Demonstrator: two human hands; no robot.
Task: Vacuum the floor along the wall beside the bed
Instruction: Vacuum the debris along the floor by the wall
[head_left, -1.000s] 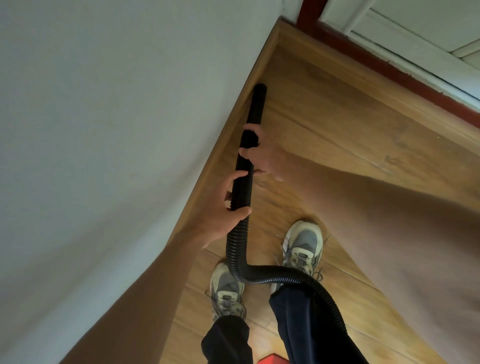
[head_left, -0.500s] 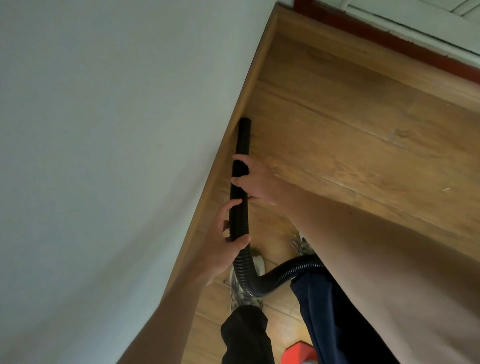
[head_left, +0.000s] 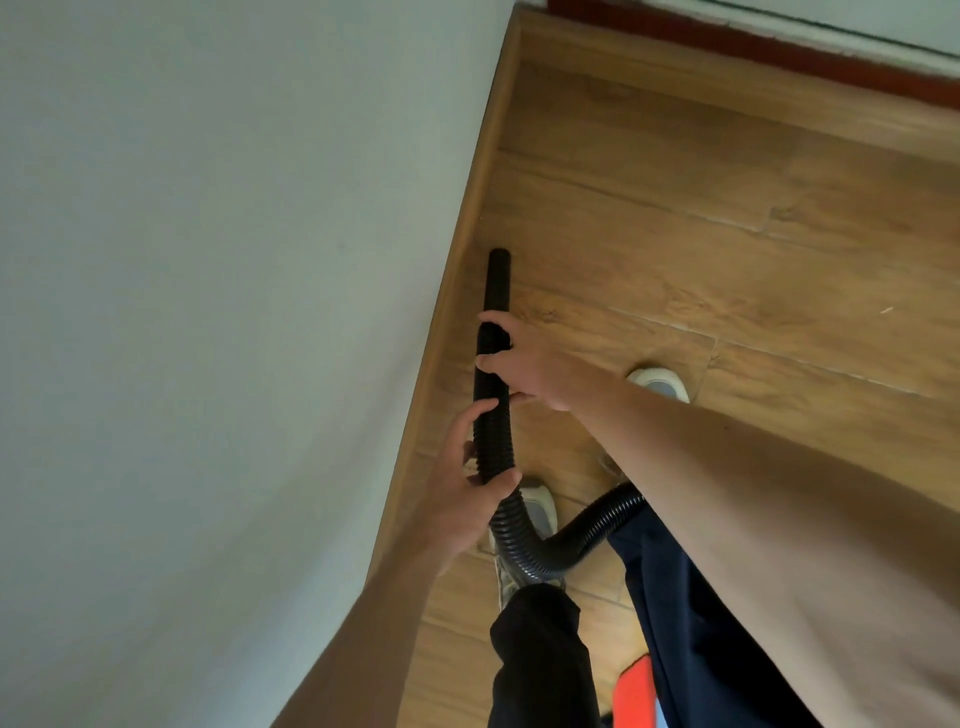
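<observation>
As I pull the hose back, the tip is not as close to the far corner as it was a second ago. The wall (head_left: 208, 260) is the biggest thing and fills the left side. The floor (head_left: 753, 171) is wood and fills the right side. A thin wood board (head_left: 470, 208) runs along the bottom of the wall, from near me to the far corner. I can't see the bed here.

The hose (head_left: 491, 415) is black and lies just beside the board. Its tip (head_left: 498, 257) points at the far corner, low by the floor. I can't tell if it touches. The hose bends by my feet and goes off to the right under my arm.

My left hand (head_left: 467, 499) is the near one. Its fingers and thumb are wrapped round the hose. My right hand (head_left: 524, 358) is further along and grips the hose too, where the smooth end starts.

One shoe (head_left: 657, 382) has stepped out on the right. I think the far bit by the wall is done, and the bit near me comes next. A small pale speck (head_left: 885, 310) sits on the floor, far off to the right.
</observation>
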